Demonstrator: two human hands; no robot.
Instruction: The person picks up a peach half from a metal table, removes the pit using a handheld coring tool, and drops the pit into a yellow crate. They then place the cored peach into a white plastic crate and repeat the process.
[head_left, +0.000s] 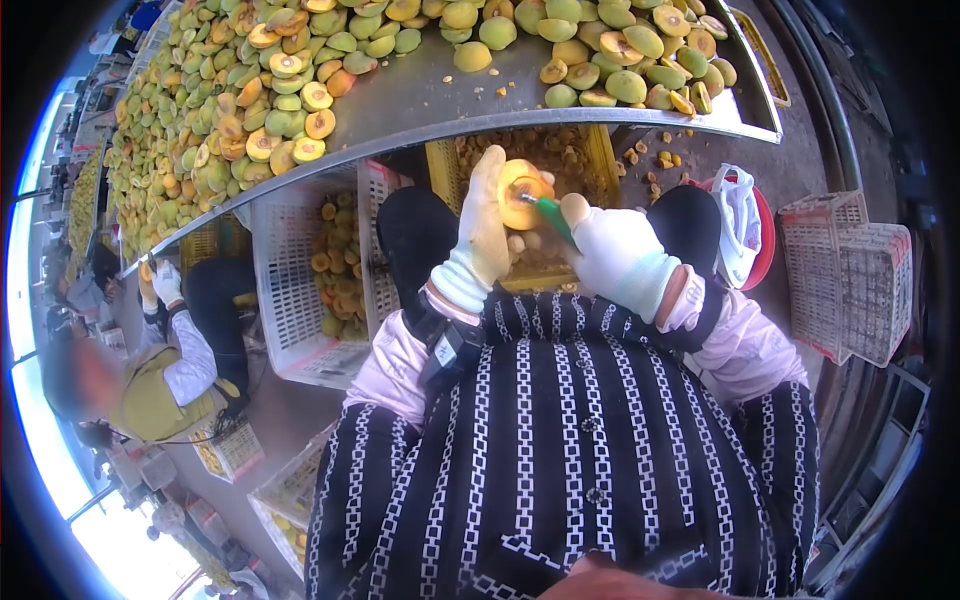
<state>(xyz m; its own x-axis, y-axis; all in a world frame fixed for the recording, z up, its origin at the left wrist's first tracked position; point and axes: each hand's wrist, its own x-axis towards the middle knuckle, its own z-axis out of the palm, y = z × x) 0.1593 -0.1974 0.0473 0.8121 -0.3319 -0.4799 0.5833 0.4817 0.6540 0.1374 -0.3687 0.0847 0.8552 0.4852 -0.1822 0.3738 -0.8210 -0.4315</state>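
Note:
My left hand (482, 222), in a whitish glove, is closed around a halved peach (510, 208) with its orange cut face showing. My right hand (618, 248), gloved too, grips a green-handled pitting tool (556, 218). The tool's metal tip touches the middle of the cut face, at the pit. Below both hands, between my knees, is a yellow crate (604, 170) with pits and scraps in it.
A metal table (420, 100) heaped with peach halves (225, 110) spans the front. A white crate (285, 290) of peach halves stands left, stacked crates (850, 280) and a red bucket (767, 240) right. A co-worker (165, 385) sits at the left.

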